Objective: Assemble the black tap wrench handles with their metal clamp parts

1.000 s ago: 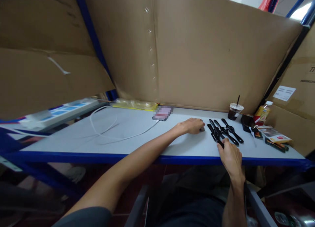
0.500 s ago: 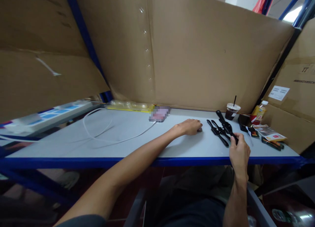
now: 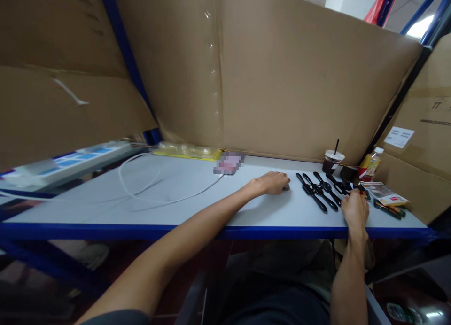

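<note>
Several black spokeshaves, each with a handle at either end and a wider middle, lie slanted in a row on the white tabletop. My right hand is closed around the near end of the rightmost spokeshave, whose far handle points away to the left. The fingertips are partly hidden. Left of the row, my left hand rests on the table, its fingers curled over a small dark grey object. Most of that object is covered, so its kind cannot be made out.
A lidded cup with a straw, a bottle and flat packets stand or lie at the right. Toward the back left are a phone on a white cable and a power strip. Cardboard walls the back.
My right hand has moved right and down with the spokeshave it held raised over the others; that one is now lower, at the row's right end. My left hand has stayed put.
</note>
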{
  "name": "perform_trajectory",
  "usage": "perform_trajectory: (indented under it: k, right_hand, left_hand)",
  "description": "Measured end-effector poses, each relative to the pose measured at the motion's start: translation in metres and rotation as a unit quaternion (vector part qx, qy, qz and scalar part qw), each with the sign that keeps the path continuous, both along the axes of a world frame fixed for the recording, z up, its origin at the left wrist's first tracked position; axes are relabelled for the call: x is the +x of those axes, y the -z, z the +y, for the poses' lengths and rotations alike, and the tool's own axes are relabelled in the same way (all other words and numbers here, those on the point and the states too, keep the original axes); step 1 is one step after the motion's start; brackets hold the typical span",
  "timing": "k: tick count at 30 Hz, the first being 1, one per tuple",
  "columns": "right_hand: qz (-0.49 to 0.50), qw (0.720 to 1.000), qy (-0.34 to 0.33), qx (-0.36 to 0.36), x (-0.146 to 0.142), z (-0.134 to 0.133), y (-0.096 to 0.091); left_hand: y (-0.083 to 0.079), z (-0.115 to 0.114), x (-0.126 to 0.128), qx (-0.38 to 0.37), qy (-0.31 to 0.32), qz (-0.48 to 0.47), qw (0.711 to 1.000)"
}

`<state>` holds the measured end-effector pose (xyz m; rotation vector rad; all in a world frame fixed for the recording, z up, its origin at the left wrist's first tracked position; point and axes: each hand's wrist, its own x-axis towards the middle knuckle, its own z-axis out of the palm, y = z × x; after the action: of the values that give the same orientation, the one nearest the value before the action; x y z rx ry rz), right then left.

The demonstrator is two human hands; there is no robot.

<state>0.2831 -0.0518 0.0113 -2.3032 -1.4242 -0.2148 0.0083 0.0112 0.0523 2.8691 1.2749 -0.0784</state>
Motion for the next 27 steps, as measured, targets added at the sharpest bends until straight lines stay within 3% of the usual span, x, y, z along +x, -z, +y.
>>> perform_trajectory:
  k: [7, 14, 27]
  right_hand:
    - [0.001, 0.999, -0.005, -0.048, -0.019, 0.006, -0.011]
    - [-0.069, 0.989, -0.049, -0.118, -0.013, 0.018, -0.007]
    - [-0.106, 0.982, -0.089, -0.125, -0.016, 0.016, -0.004]
  left_hand:
    - [-0.002, -0.002, 0.001, 0.002, -0.005, 0.015, 1.0]
    - [-0.002, -0.002, 0.001, 0.0, -0.002, 0.01, 1.0]
    - [0.0, 0.0, 0.001, 0.003, 0.002, 0.009, 1.0]
